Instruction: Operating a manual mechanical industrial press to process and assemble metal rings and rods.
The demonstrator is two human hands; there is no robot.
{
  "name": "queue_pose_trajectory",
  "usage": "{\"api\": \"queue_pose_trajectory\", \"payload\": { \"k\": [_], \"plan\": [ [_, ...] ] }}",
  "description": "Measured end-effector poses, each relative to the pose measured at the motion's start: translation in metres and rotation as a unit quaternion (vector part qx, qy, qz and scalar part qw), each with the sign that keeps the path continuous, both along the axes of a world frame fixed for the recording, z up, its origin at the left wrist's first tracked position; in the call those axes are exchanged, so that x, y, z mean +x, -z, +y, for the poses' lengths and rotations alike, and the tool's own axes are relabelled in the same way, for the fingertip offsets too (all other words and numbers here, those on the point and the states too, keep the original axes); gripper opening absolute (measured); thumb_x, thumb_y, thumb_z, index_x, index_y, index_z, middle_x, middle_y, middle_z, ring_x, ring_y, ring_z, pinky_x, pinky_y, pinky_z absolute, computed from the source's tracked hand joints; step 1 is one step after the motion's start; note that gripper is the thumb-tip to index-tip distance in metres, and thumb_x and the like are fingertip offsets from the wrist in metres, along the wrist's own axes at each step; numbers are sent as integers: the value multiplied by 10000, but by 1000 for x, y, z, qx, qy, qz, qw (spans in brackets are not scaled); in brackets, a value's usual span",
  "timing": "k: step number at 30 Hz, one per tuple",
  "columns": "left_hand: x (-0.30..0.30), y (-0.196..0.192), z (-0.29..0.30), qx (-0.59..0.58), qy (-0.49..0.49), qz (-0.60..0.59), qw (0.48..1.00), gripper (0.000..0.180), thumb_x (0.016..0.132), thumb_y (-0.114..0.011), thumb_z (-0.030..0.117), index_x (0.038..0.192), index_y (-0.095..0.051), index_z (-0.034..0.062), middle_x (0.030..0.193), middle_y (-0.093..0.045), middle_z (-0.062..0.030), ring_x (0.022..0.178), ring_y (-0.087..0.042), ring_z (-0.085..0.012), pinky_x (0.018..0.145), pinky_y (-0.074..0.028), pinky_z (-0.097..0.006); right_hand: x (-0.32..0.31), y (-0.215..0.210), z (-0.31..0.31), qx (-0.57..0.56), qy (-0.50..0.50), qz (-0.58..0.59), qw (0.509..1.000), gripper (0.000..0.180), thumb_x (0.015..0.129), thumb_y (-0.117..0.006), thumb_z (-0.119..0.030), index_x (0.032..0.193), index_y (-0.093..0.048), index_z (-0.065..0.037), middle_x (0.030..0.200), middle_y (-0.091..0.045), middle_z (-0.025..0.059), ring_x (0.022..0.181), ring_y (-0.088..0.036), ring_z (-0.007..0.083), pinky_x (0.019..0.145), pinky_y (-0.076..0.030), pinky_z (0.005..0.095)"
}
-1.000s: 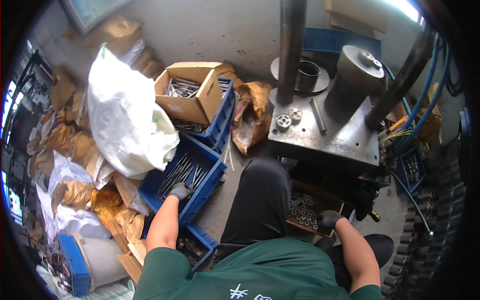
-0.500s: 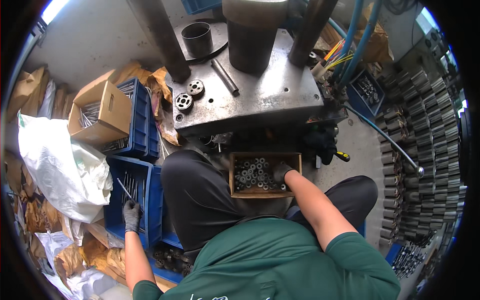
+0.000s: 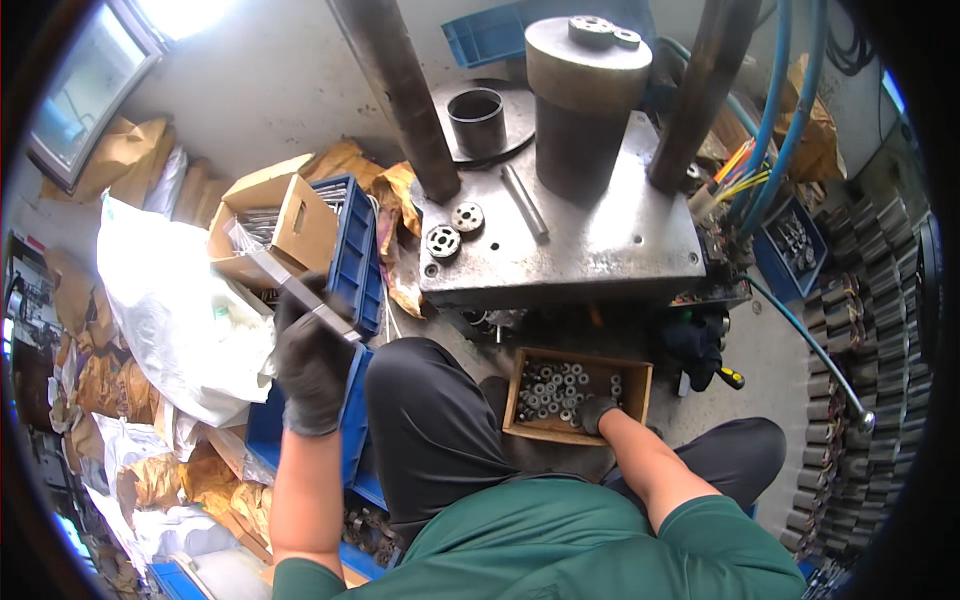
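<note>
Metal bar slants up-left to down-right across the left hand holding it. Well right, the right hand is by small rings; I can't tell its grip.

Rings in box before machine, rod on machine, carton atop crate at left

Smooth mtl bar, matt wd box
</note>
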State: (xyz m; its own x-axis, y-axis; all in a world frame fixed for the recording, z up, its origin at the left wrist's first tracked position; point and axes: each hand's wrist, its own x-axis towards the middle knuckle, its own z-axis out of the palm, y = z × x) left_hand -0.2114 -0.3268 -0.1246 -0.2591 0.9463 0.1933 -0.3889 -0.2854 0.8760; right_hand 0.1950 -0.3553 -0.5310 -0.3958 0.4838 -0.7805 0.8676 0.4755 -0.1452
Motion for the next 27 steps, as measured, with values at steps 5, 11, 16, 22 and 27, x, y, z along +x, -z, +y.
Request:
{"api": "queue_pose_trajectory", "payload": {
  "k": [5, 11, 16, 22, 27],
  "plan": [
    [111, -12, 70, -39, 177, -127, 975, 348, 983, -618, 229, 1269, -570, 36, 970, -704, -91, 781, -663, -140, 674, -548, -270, 1, 3, 2, -1, 15, -8, 1000, 444, 923, -556, -287, 1266, -718, -58, 1377, -641, 205, 1289, -609, 340, 1089, -470, 427],
    [200, 57, 72, -127, 263, -25, 956, 348, 1029, -606, 303, 1254, -559, 41, 986, -721, -79, 778, -676, -139, 689, -554, -269, 51, 67, -20, 114, 96, 10, 989, 475, 927, -534, -314, 1306, -703, -82, 1385, -636, 206, 1307, -593, 334, 1115, -445, 421],
    [206, 64, 69, -127, 331, -5, 935, 258, 1004, -616, 230, 1150, -539, 32, 951, -674, -70, 827, -657, -143, 735, -543, -286, 20, -29, 21, -25, 78, 141, 987, 526, 900, -640, -361, 1358, -659, -102, 1372, -646, 191, 1259, -605, 347, 1112, -446, 412],
    [218, 67, 69, -81, 324, 129, 934, 227, 948, -633, 155, 1110, -570, 9, 896, -593, -68, 821, -602, -141, 768, -526, -307, 26, -166, 71, -94, 349, 408, 839, 447, 920, -722, -210, 1341, -642, -82, 1167, -710, 60, 1066, -661, 142, 946, -545, 341],
    [212, 79, 65, -86, 371, 162, 910, 298, 949, -684, 123, 1194, -565, 3, 930, -614, -55, 817, -597, -121, 764, -535, -309, 4, -350, 87, -56, 580, 620, 526, 375, 909, -724, -75, 1272, -637, -43, 1060, -720, 63, 950, -690, 168, 850, -584, 326]
  ]
}}
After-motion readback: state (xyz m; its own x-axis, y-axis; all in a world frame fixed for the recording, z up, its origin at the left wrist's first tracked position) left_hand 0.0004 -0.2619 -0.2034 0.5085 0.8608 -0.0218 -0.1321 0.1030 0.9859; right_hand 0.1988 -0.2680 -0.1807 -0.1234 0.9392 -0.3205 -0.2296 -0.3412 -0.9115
